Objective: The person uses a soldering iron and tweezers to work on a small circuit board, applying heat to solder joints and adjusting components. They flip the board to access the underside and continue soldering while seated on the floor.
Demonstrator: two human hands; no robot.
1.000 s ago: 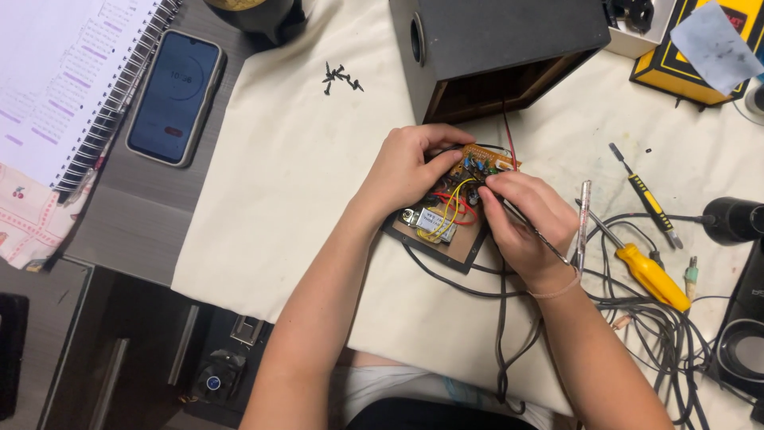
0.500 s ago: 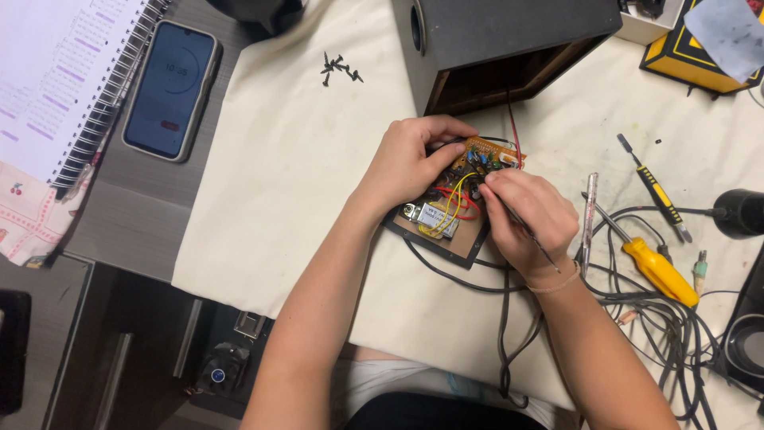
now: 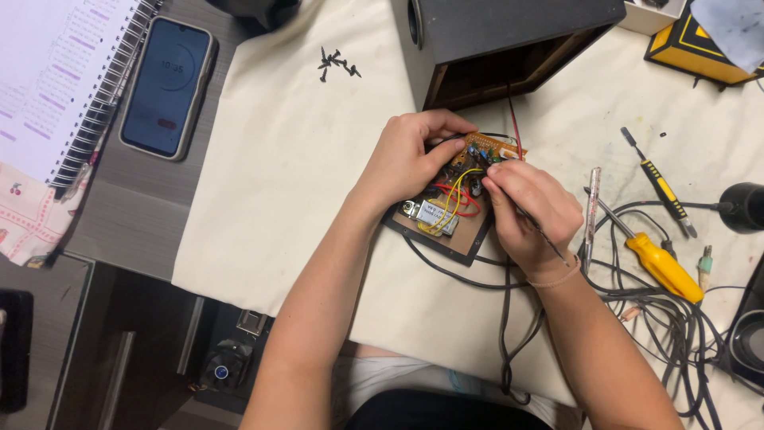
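Cream cloth covers the table, and our circuit board lies at its middle, before the dark speaker box. Our left hand pinches the board's far edge; our right hand is clenched on a thin tool over the wires. We'd best brace the wrist and keep the left grip firm.

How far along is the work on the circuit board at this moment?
Looks done: the speaker cabinet lies open and the circuit board sits out on the cloth, with loose black screws set aside. In hand: the left hand steadies the board while the right hand works a thin tool at its components. Left: the board is not back in the cabinet; the screws lie unused.
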